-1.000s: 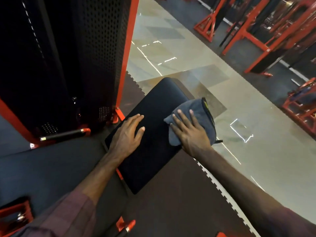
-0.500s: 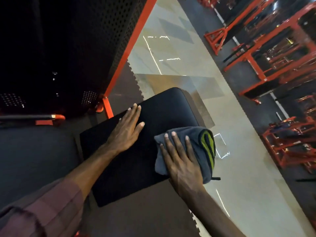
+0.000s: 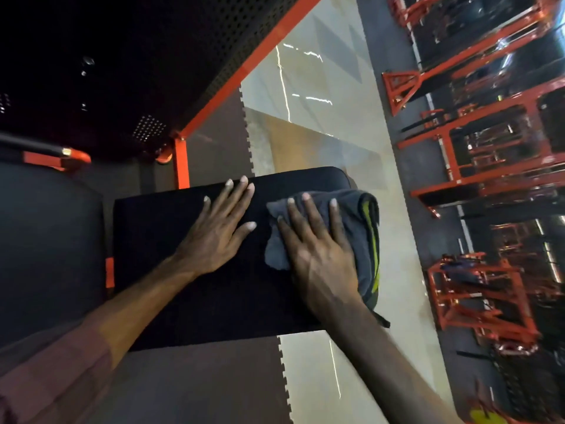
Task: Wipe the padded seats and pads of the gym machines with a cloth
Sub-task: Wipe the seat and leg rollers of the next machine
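A black padded seat (image 3: 189, 289) of a gym machine fills the middle of the view. My left hand (image 3: 218, 231) lies flat on its far half with straight fingers. My right hand (image 3: 321, 255) presses a grey cloth (image 3: 363, 228) with yellow-green stripes flat onto the seat's right end, fingers spread over it. The cloth hangs a little over the seat's right edge.
A second dark pad (image 3: 46, 246) lies to the left. The machine's black perforated shroud (image 3: 128, 71) with an orange frame post (image 3: 180, 160) stands behind. Brown rubber mat (image 3: 198, 384) and shiny tile floor (image 3: 321, 96) lie below; orange racks (image 3: 489, 148) line the right.
The view has turned so the seat now lies across the frame. My right hand has slid the cloth along the seat's right end; my left hand stays flat on the pad.
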